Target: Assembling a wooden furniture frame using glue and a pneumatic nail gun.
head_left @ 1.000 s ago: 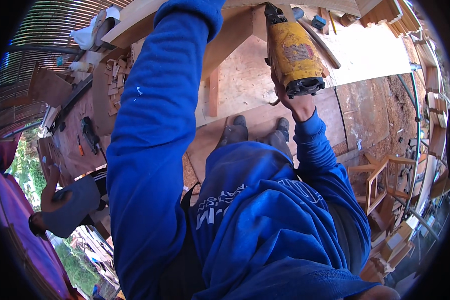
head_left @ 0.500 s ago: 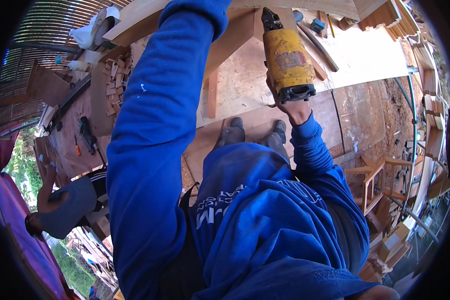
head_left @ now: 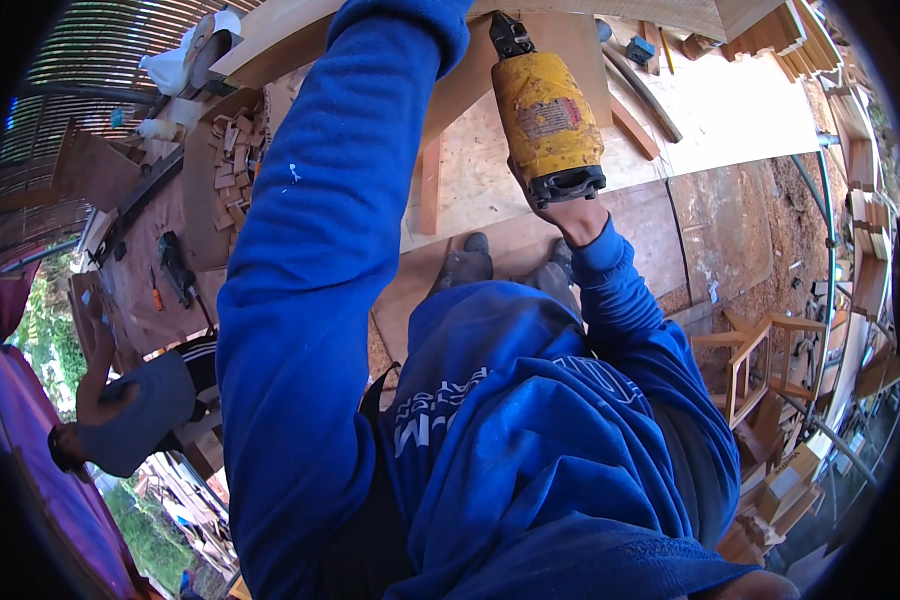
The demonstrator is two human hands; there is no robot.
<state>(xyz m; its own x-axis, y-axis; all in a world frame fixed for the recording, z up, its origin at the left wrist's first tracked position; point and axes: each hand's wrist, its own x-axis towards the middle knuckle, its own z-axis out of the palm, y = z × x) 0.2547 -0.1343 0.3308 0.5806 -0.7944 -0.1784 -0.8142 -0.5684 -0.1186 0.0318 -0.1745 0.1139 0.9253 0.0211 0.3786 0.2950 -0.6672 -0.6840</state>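
My right hand (head_left: pixel 568 215) is wrapped round a worn yellow nail gun (head_left: pixel 548 115) with a black nose and a black rear cap. The tool hides most of the fingers. Its nose points away from me and lies at the near edge of a long pale wooden beam (head_left: pixel 660 12) along the top of the view. A flat wooden board (head_left: pixel 572 50) meets this beam beneath and beside the tool. My left arm (head_left: pixel 315 200), in a blue sleeve, reaches up past the upper edge, so the left hand is out of sight.
A plywood sheet (head_left: pixel 725 110) carries a dark curved bar (head_left: pixel 642 95), a small blue object (head_left: pixel 639 50) and a wood strip (head_left: pixel 634 128). Offcuts (head_left: pixel 234 170) and a power tool (head_left: pixel 177 268) lie left, near another person (head_left: pixel 135 415). A wooden frame (head_left: pixel 750 370) stands right.
My right hand has shifted the nail gun to the left along the beam, its nose now slightly higher in view. My left sleeve has moved slightly right.
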